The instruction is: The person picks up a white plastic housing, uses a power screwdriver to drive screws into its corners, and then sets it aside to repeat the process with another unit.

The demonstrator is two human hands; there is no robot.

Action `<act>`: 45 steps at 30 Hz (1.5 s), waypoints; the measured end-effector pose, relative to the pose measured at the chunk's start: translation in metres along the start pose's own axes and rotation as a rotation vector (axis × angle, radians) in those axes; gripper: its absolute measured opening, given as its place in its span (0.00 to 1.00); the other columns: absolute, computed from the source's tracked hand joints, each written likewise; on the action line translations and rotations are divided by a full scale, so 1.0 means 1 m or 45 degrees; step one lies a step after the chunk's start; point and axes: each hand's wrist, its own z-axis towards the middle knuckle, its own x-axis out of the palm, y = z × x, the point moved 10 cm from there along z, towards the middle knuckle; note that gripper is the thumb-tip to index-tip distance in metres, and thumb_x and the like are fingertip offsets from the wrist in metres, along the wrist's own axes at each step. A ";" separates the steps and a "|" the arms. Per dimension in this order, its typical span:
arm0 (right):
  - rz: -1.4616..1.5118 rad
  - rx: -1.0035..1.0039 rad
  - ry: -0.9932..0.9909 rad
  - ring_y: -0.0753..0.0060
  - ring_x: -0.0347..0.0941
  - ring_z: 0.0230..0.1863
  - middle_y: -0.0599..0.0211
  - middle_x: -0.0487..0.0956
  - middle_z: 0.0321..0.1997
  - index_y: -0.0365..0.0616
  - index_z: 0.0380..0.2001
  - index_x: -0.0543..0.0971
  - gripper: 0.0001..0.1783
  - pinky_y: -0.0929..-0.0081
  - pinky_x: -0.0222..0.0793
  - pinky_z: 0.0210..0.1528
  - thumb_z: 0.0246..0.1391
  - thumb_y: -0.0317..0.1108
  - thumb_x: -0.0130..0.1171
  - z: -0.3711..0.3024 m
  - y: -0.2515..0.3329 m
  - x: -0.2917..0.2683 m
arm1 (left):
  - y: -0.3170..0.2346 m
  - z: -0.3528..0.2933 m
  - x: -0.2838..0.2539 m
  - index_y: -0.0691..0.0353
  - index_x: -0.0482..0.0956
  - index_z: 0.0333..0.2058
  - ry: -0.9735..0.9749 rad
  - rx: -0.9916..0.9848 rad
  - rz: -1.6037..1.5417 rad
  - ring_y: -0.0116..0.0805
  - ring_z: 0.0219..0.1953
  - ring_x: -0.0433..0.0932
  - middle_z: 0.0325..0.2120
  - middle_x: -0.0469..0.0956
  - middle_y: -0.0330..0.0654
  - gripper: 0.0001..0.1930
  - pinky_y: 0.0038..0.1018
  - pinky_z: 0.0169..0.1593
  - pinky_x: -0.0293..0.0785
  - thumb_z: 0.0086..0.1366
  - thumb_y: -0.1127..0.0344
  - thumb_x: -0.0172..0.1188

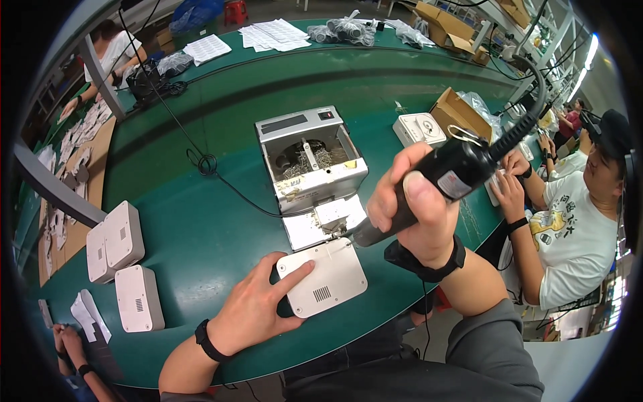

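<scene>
My left hand (254, 305) lies flat on a white plastic casing (328, 278) with a small vent grille, pressing it to the green table near the front edge. My right hand (408, 201) is closed around a black electric screwdriver (449, 177). The tool is tilted, and its tip points down at the casing's upper right corner. A black cable runs from the tool's top up to the right. Just behind the casing stands a grey screw feeder box (308, 157) with loose screws inside.
Three white casings (124, 258) lie at the left on the green table (201, 221). A black cord loops across the middle. Another person sits at the right, hands on a white part (495, 184). Cardboard boxes, paper sheets and bags lie at the far side.
</scene>
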 end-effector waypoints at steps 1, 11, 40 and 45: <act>0.016 -0.003 -0.009 0.74 0.66 0.17 0.65 0.70 0.20 0.43 0.39 0.66 0.16 0.71 0.65 0.22 0.58 0.43 0.57 -0.001 0.000 0.001 | 0.000 0.000 0.000 0.45 0.68 0.63 0.010 -0.008 -0.004 0.56 0.48 0.76 0.56 0.64 0.56 0.47 0.40 0.47 0.79 0.41 0.63 0.78; 0.013 0.078 0.007 0.73 0.65 0.18 0.64 0.70 0.19 0.42 0.38 0.65 0.18 0.72 0.64 0.22 0.57 0.42 0.59 -0.003 -0.009 0.004 | 0.002 0.000 0.000 0.44 0.68 0.63 0.003 -0.014 -0.026 0.56 0.49 0.75 0.55 0.64 0.56 0.47 0.40 0.48 0.79 0.41 0.63 0.78; -0.017 0.041 0.031 0.70 0.67 0.19 0.63 0.71 0.21 0.41 0.40 0.67 0.19 0.70 0.67 0.24 0.55 0.42 0.59 0.002 0.023 0.026 | -0.021 0.016 0.019 0.45 0.67 0.63 -0.031 0.087 0.005 0.56 0.50 0.76 0.52 0.67 0.59 0.45 0.40 0.50 0.77 0.44 0.57 0.76; -0.053 0.073 0.052 0.70 0.67 0.19 0.63 0.70 0.21 0.41 0.39 0.67 0.19 0.70 0.67 0.24 0.55 0.42 0.60 -0.001 0.014 0.025 | -0.023 0.016 0.018 0.45 0.67 0.64 -0.027 0.087 -0.003 0.56 0.50 0.75 0.52 0.67 0.59 0.45 0.41 0.50 0.77 0.44 0.58 0.76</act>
